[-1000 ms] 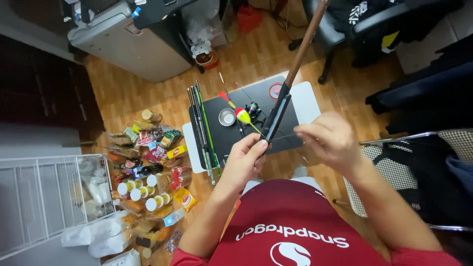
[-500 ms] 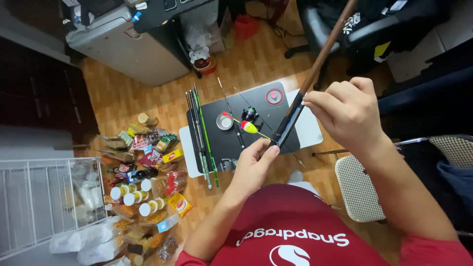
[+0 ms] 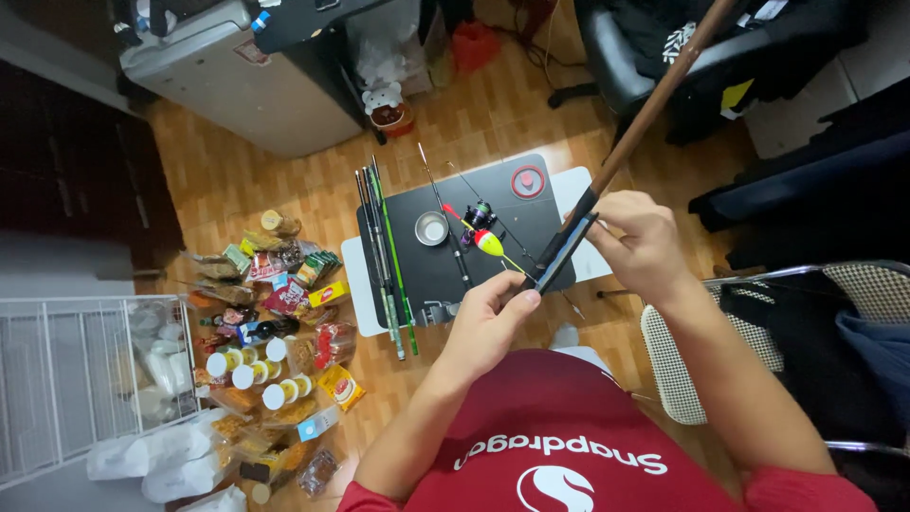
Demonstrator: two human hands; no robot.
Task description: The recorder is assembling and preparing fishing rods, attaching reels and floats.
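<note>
From the head camera we look straight down at our two hands over a small black table (image 3: 493, 284) standing on a wooden floor (image 3: 284, 190). Our right hand (image 3: 640, 242) is closed around a long brown fishing rod (image 3: 654, 104) at the point where the brown shaft meets its dark handle (image 3: 564, 251); the rod slants up and away to the right, out of the top of the picture. Our left hand (image 3: 488, 322) comes up from below, and its thumb and fingertips pinch the lower end of the dark handle, just above the near edge of the table. So the rod is held in the air by both hands, tilted, not lying on the table.

On the table, a small round metal cup (image 3: 431, 228) stands near the middle, and just to its right lies a float (image 3: 487, 242) coloured red, yellow and green. A round red disc (image 3: 528, 181) sits near the far right corner. Along the left edge of the table lies a bundle of thin rods (image 3: 384, 256), dark and green, side by side.

On the floor to the left we see a heap of snack packets and jars with white lids (image 3: 265, 341). Further left stands a white wire rack (image 3: 66, 379). To the right, a chair with a woven seat (image 3: 682, 379) stands just beside our right arm.
</note>
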